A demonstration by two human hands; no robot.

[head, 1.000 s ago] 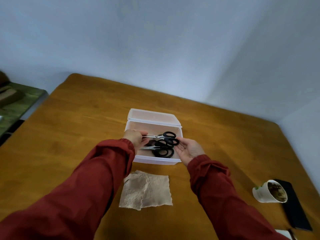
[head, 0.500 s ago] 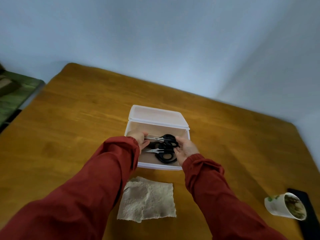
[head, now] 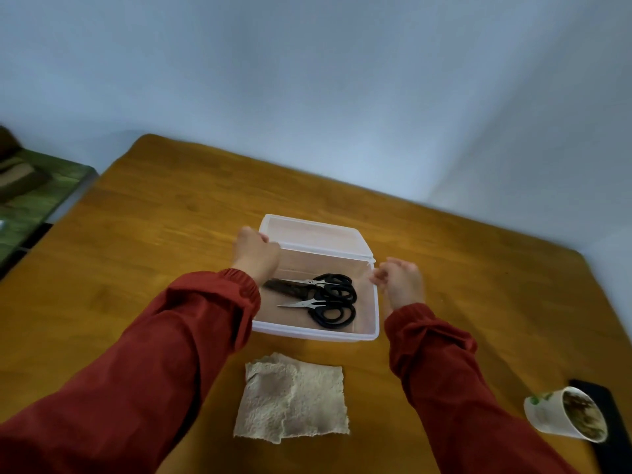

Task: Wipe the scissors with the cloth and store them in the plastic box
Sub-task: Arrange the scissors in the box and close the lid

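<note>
left hand [head: 256, 260]: grip curled on the left corner of the thin clear lid [head: 314, 236] | right hand [head: 402, 283]: fingers curled at the right rim of the translucent rectangular plastic box [head: 318, 333], hold unclear | between hands: black-handled steel scissors [head: 325, 295] lie inside box | nearer: rough beige cloth [head: 292, 400] flat on wooden counter [head: 136, 234]

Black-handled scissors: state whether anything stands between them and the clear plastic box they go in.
Nothing visible does. The black-handled scissors already lie on the floor of the translucent plastic box, whose lid is swung open behind it. The beige cloth lies flat in front of the box, apart from it.
</note>
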